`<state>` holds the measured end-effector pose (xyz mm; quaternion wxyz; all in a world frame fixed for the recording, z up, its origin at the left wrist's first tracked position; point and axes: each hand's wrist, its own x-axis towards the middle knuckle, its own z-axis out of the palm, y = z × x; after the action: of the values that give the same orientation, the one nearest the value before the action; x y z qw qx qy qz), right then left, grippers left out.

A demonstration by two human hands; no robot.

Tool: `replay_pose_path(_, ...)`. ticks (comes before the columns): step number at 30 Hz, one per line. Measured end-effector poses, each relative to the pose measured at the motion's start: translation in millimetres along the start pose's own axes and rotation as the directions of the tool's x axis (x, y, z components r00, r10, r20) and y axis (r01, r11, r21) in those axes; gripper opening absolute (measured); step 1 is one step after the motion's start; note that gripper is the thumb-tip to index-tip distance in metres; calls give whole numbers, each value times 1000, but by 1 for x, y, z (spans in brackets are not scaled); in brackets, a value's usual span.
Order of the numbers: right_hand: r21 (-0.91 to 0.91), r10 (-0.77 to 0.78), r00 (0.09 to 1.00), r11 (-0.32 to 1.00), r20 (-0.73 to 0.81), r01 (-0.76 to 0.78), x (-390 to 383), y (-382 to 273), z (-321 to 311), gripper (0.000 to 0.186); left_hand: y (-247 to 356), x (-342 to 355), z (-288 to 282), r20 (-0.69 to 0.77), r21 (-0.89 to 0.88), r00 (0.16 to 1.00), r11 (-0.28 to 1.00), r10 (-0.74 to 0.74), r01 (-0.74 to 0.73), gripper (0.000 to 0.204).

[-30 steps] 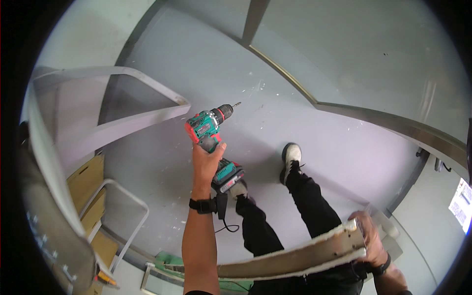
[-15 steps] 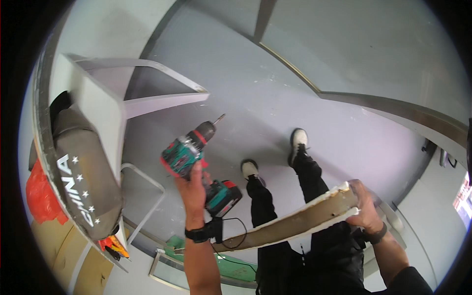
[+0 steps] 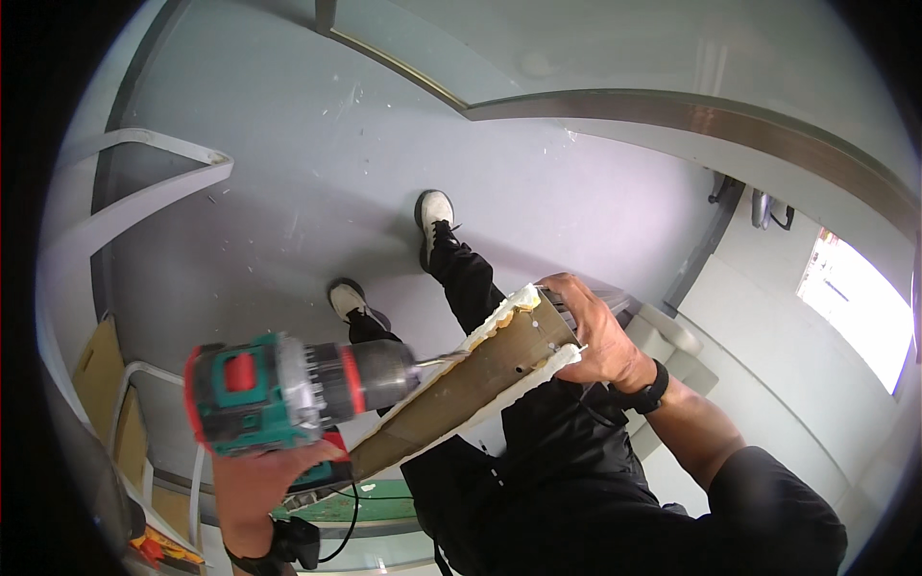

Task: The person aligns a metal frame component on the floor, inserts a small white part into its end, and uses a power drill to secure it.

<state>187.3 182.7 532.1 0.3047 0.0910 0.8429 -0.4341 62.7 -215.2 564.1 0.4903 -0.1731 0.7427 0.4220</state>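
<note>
My left hand (image 3: pixel 257 485) is wrapped round the grip of a teal, black and red cordless drill (image 3: pixel 252 394), held level and pointing right. Its thin metal bit (image 3: pixel 440 360) overlaps the far white edge of a long brown channel-shaped strip (image 3: pixel 471 398); I cannot tell whether they touch. Rough white and yellowish material lines both long edges of the strip, and a small dark hole shows near its right end. Round that right end my right hand (image 3: pixel 603 336) is closed, holding the strip tilted across my lap. Its lower left end is hidden behind the drill.
A pale curved frame (image 3: pixel 144 192) stands at the left, beside tan boards (image 3: pixel 101 374). Ahead, a large grey panel with a metal edge (image 3: pixel 672 110) juts over the grey floor (image 3: pixel 288 125). A green surface (image 3: pixel 384 509) lies below the strip. My shoes (image 3: pixel 434 213) are on the floor.
The drill has swung from pointing up and away to pointing right, with its bit now over the strip. The strip tilts more steeply. My view has shifted rightward.
</note>
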Motion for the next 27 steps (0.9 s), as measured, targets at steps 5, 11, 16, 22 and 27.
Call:
replay_pose_path(5, 1, -10, 1000, 1000, -23, 10, 1, -3, -2, 80, 46, 16, 34, 69, -51, 994, 995, 84, -81, 38)
replay_pose_path(11, 17, -18, 999, 1000, -27, 19, 5, -5, -4, 76, 68, 31, 47, 35, 13, 983, 984, 178, -178, 34)
replay_pose_path(16, 14, -49, 997, 999, -52, 50, 7, -2, -3, 75, 73, 42, 56, 44, 64, 975, 974, 216, -219, 35)
replay_pose_path(22, 7, 10, 997, 1000, -75, -9, 12, -10, -2, 70, 69, 50, 61, 67, 156, 965, 952, 255, -263, 39)
replay_pose_path(27, 20, 18, 997, 1000, -79, -16, 12, -10, -2, 69, 70, 52, 62, 93, 186, 962, 945, 256, -269, 40)
